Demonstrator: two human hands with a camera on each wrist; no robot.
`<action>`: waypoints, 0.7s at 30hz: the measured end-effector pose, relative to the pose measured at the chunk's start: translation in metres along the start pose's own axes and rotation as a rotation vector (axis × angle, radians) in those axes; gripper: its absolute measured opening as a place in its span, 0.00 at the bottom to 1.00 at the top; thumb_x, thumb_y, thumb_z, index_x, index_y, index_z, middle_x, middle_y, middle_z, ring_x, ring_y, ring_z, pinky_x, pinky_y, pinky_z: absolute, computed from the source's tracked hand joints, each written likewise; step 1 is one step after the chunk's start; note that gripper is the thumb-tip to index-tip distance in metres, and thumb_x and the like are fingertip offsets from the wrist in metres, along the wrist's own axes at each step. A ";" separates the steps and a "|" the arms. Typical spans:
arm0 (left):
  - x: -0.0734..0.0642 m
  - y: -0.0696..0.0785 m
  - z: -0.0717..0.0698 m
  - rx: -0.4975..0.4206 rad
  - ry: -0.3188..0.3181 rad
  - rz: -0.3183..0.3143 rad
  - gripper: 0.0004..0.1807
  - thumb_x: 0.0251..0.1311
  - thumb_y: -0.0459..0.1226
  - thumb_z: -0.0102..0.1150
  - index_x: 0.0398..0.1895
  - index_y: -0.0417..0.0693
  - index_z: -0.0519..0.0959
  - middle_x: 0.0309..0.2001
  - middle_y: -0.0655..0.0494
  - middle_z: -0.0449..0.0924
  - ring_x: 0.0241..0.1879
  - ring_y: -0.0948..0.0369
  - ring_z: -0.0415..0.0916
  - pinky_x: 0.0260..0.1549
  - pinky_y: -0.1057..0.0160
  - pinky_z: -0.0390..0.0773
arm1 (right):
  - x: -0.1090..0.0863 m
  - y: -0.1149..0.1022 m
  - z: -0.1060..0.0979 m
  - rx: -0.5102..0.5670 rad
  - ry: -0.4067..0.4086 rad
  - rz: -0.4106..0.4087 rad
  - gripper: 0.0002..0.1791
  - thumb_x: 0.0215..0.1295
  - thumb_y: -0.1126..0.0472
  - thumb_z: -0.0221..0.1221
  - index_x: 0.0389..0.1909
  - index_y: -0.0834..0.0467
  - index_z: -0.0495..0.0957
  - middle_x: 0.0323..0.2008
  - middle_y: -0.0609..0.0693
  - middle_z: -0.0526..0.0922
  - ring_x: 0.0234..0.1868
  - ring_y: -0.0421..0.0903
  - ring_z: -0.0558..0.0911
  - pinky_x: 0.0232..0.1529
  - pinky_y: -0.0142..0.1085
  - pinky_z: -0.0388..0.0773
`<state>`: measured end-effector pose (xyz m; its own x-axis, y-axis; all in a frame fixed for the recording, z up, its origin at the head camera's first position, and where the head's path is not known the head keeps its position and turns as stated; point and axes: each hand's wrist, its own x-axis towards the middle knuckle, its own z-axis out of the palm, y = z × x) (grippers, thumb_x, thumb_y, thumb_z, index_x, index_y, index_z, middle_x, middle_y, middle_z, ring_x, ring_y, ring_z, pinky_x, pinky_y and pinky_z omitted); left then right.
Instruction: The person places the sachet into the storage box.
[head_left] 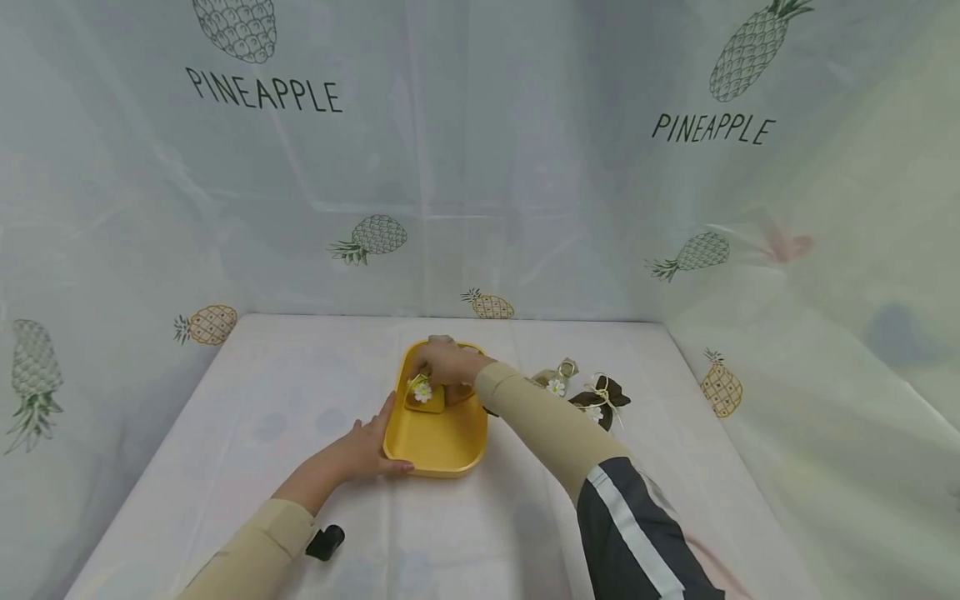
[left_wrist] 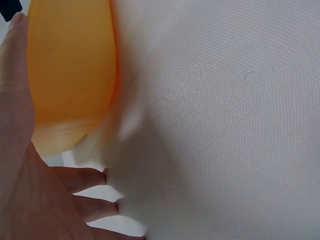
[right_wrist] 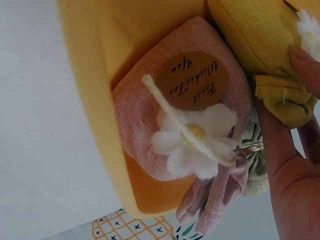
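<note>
Mustard cloth pouch (head_left: 427,404), pinched by the right hand (head_left: 452,365), sits in the far half of a yellow tray (head_left: 438,446) stretching forward; the outspread left hand (head_left: 366,450) touches the tray's near-left corner.

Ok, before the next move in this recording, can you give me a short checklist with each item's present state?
1. Right hand has a grip on the yellow bag: ok, thumb in front and fingers behind.
2. Left hand against the tray: ok, at its left side and near corner.
3. Tray's open side up: ok.
4. Pink bag inside the tray: ok.
5. Yellow bag resting on the tray's floor: cannot tell.
6. Table right of the tray free of bags: not ok, a brown bag and an olive one lie there.
</note>
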<state>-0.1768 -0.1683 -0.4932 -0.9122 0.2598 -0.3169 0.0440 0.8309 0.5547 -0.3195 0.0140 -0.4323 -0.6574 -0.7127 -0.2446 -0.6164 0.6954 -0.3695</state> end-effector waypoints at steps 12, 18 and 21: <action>0.002 0.002 0.002 -0.007 -0.003 0.017 0.75 0.39 0.68 0.69 0.78 0.46 0.29 0.73 0.34 0.53 0.69 0.29 0.45 0.65 0.33 0.47 | -0.012 0.012 -0.011 0.135 -0.095 -0.002 0.31 0.52 0.71 0.71 0.52 0.38 0.83 0.60 0.42 0.70 0.63 0.44 0.65 0.53 0.33 0.74; 0.002 0.000 0.002 0.011 0.002 0.013 0.76 0.39 0.69 0.68 0.77 0.45 0.29 0.72 0.33 0.52 0.69 0.30 0.47 0.65 0.33 0.47 | -0.022 0.016 -0.022 0.205 -0.103 -0.015 0.36 0.44 0.71 0.76 0.54 0.40 0.82 0.65 0.42 0.68 0.65 0.44 0.66 0.53 0.38 0.76; 0.001 0.001 0.001 0.008 -0.004 0.004 0.76 0.39 0.69 0.68 0.77 0.46 0.29 0.73 0.33 0.51 0.68 0.27 0.44 0.64 0.32 0.49 | -0.027 0.017 -0.028 0.172 -0.109 -0.047 0.33 0.48 0.67 0.75 0.56 0.44 0.81 0.68 0.45 0.66 0.68 0.45 0.64 0.56 0.38 0.74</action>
<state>-0.1772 -0.1667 -0.4939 -0.9105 0.2646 -0.3178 0.0506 0.8340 0.5494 -0.3244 0.0483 -0.4067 -0.5731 -0.7561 -0.3159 -0.5560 0.6420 -0.5279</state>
